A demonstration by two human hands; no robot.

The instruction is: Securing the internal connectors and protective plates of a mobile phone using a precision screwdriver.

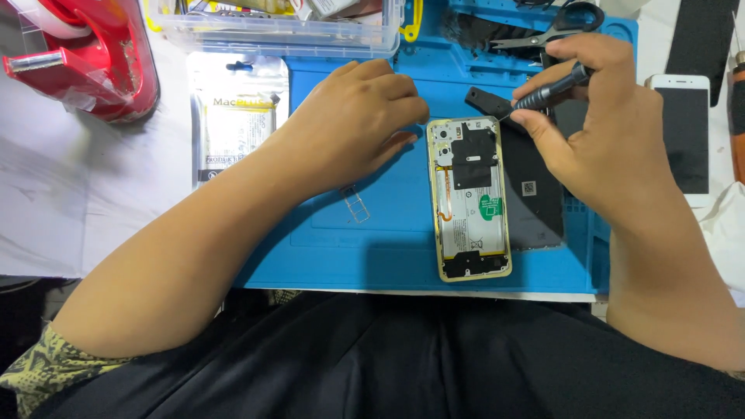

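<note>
Screwdriver (547, 91) in right grip (597, 132) tips onto opened phone (469, 199).

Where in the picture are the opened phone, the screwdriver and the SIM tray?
opened phone (469, 203): head view, on its exposed middle, below the black shield.
screwdriver (548, 91): head view, on the dark knurled handle in the right hand's grip.
SIM tray (356, 204): head view, on the small metal frame.

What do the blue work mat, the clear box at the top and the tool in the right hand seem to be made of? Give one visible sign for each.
Blue work mat: likely silicone or rubber; matte, with moulded recesses.
Clear box: transparent plastic; contents show through its glossy wall.
Screwdriver in the right hand: dark ribbed grip, probably metal or plastic; its thin tip looks metallic.
</note>
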